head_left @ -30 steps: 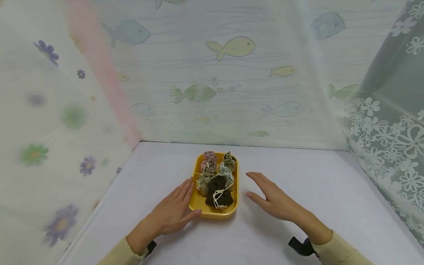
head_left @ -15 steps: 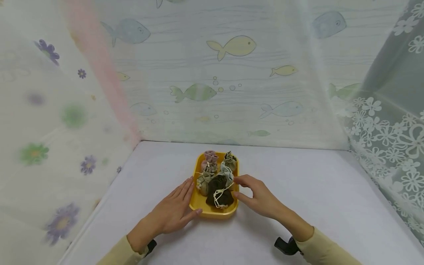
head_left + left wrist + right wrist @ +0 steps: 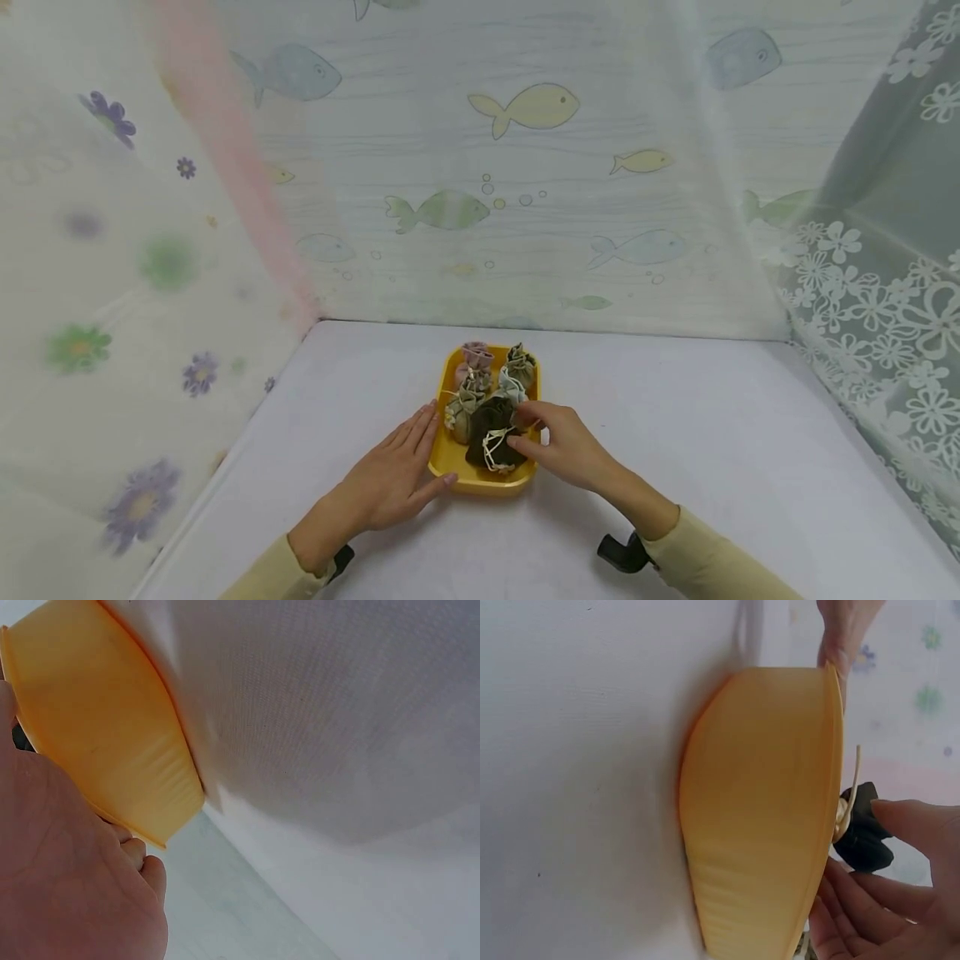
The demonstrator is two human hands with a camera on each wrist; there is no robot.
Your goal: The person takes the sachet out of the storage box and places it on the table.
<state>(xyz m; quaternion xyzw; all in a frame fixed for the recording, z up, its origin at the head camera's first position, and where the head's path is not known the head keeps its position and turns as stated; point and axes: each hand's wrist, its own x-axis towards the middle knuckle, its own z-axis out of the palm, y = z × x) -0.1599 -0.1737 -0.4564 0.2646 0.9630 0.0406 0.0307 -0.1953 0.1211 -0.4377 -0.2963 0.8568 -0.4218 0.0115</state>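
The right hand (image 3: 566, 446), thumb and fingers parted, hangs over a yellow tray (image 3: 447, 465), a dark pouch (image 3: 480, 452) at its fingertips; the left hand (image 3: 386, 485) touches the tray's left side.

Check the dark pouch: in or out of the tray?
In: head view shows the dark pouch inside the tray; right wrist view shows its top above the rim.

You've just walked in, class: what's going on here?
A person has both hands at a yellow tray of small cloth pouches on a white table. The left hand lies against the tray's left side, thumb at the near edge. The right hand is over the right rim, thumb and fingers at the dark pouch; whether they grip it is hard to tell. That pouch is in the tray with the others.
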